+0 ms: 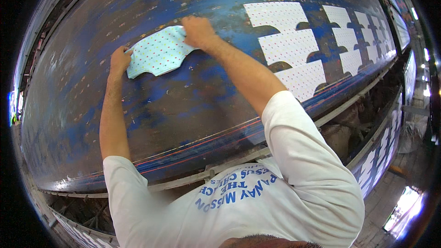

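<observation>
A pale blue cut fabric piece (158,51) with small coloured dots is stretched between my two hands over the long, paint-stained table (193,96). It has curved cut-outs along its near edge, where a second edge shows, so it may be more than one layer. My left hand (120,59) is closed on its left end, fingers pinching the edge. At the upper right corner, my right hand (198,32) is closed on the cloth, its fingertips partly hidden. Whether the cloth touches the table, I cannot tell.
To the right, several white dotted fabric pieces (288,46) lie flat in rows, with further rows (347,39) toward the table's far right end. Coloured lines and a rail (220,158) run along the near edge. Another table (379,151) with white pieces stands at the lower right.
</observation>
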A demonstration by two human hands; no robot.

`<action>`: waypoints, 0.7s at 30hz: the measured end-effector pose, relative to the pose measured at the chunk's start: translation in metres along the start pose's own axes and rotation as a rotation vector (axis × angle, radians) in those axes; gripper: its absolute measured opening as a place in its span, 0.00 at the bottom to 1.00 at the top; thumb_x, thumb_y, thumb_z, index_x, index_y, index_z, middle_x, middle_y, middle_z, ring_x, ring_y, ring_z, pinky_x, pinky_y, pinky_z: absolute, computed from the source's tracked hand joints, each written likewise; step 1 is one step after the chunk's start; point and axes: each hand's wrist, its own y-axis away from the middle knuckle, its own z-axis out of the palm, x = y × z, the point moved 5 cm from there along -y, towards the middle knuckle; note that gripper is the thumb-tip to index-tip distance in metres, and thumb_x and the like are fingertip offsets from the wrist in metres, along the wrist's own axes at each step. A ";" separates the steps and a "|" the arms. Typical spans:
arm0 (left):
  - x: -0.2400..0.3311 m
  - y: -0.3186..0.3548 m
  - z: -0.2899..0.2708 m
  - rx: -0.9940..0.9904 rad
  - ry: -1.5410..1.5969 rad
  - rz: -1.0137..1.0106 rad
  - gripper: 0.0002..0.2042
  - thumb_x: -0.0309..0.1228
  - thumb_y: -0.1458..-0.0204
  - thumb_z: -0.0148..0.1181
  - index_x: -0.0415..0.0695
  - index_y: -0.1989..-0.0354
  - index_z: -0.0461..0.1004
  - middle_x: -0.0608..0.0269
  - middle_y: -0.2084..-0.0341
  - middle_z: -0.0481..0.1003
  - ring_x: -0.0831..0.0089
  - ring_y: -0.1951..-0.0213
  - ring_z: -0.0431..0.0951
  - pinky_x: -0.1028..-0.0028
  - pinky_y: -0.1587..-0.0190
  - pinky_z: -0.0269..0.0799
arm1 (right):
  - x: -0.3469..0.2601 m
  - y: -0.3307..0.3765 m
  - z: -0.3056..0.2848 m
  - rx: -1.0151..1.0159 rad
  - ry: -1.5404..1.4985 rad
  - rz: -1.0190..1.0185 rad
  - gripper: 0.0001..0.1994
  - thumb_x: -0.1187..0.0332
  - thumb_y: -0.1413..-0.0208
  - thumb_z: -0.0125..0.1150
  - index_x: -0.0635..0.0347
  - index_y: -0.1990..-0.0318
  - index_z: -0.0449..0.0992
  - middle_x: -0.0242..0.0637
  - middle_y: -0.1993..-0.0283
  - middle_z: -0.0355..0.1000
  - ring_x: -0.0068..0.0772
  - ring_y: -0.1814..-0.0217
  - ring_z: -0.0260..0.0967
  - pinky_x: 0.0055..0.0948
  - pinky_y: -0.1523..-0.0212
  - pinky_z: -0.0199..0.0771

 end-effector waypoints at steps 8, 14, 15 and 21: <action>0.083 0.126 -0.025 0.242 0.018 0.269 0.12 0.34 0.36 0.60 0.38 0.52 0.75 0.47 0.56 0.79 0.48 0.54 0.80 0.60 0.51 0.73 | -0.001 0.098 -0.036 0.274 -0.576 0.007 0.12 0.68 0.49 0.72 0.58 0.58 0.80 0.44 0.57 0.77 0.53 0.53 0.77 0.44 0.53 0.78; 0.182 0.282 -0.045 0.268 0.423 0.439 0.08 0.23 0.39 0.62 0.38 0.53 0.76 0.57 0.59 0.77 0.69 0.60 0.78 0.71 0.57 0.74 | 0.101 0.222 -0.073 0.316 -0.811 0.057 0.12 0.73 0.48 0.73 0.60 0.57 0.80 0.39 0.55 0.78 0.39 0.53 0.76 0.36 0.52 0.74; 0.200 0.301 -0.039 0.220 0.458 0.463 0.08 0.21 0.39 0.61 0.38 0.53 0.76 0.58 0.59 0.77 0.69 0.60 0.78 0.72 0.58 0.75 | 0.123 0.244 -0.081 0.327 -0.810 0.034 0.12 0.74 0.47 0.72 0.61 0.56 0.79 0.38 0.54 0.78 0.36 0.52 0.76 0.35 0.51 0.74; 0.330 0.373 0.046 -0.110 0.718 0.496 0.07 0.19 0.39 0.60 0.37 0.54 0.76 0.58 0.59 0.75 0.72 0.61 0.78 0.76 0.61 0.74 | 0.279 0.377 -0.103 0.070 -1.055 0.484 0.09 0.73 0.39 0.66 0.61 0.52 0.78 0.34 0.57 0.78 0.25 0.53 0.73 0.27 0.49 0.74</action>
